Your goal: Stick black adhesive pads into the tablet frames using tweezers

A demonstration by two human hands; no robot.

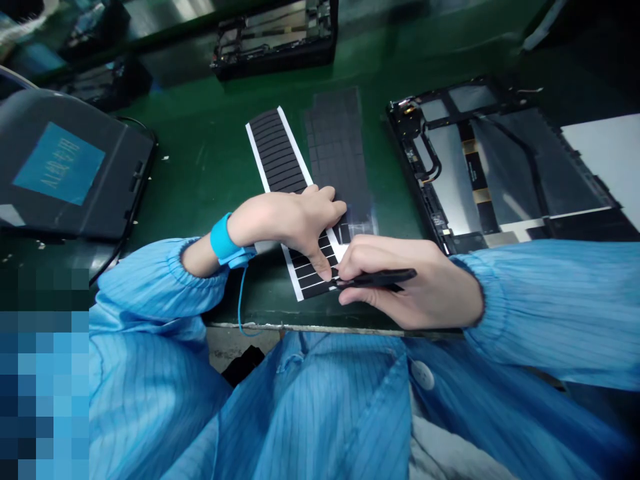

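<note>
A white backing sheet with rows of black adhesive strips (pixel 280 150) lies slantwise on the green table. Across its middle rests my left hand (pixel 305 217), fingers spread and thumb pressing near the lower edge; a blue wrist strap (pixel 225 241) circles that wrist. My right hand (pixel 400 273) pinches black tweezers (pixel 383 277), their tips at the sheet's lower right edge beside my left thumb. The tips are too small to show whether a strip is between them. Beside the sheet, a dark gridded patch (pixel 337 147) lies flat on the table.
An opened device with exposed ribbon cables (pixel 473 167) lies at the right, next to a white sheet (pixel 607 157). Another opened device (pixel 275 40) stands at the back. A dark grey case with a blue label (pixel 60 163) occupies the left. The table's front edge (pixel 320 328) runs close below my hands.
</note>
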